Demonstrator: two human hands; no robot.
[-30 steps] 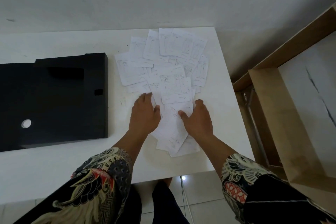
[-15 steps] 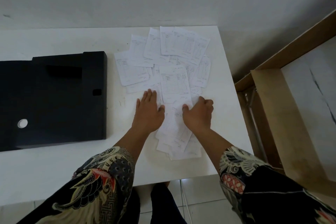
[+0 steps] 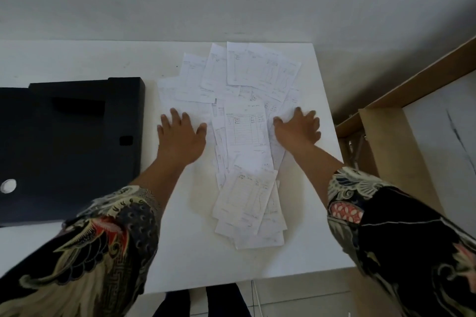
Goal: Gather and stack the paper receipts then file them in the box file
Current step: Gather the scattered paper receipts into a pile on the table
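Fingers (image 3: pixel 177 117) of our left hand (image 3: pixel 180 139) are spreading flat, gripping nothing; our right hand (image 3: pixel 298 128) is pressing open on the scattered receipts (image 3: pixel 244 131) covering the desk (image 3: pixel 193 252); the black box file (image 3: pixel 69 147) is lying just left.

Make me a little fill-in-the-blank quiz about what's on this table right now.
1. The box file beside the receipts is coloured ____.
2. The receipts lie to the ____ of the box file.
3. Both the left hand and the right hand rest palm ____ with fingers spread.

Missing words: black; right; down
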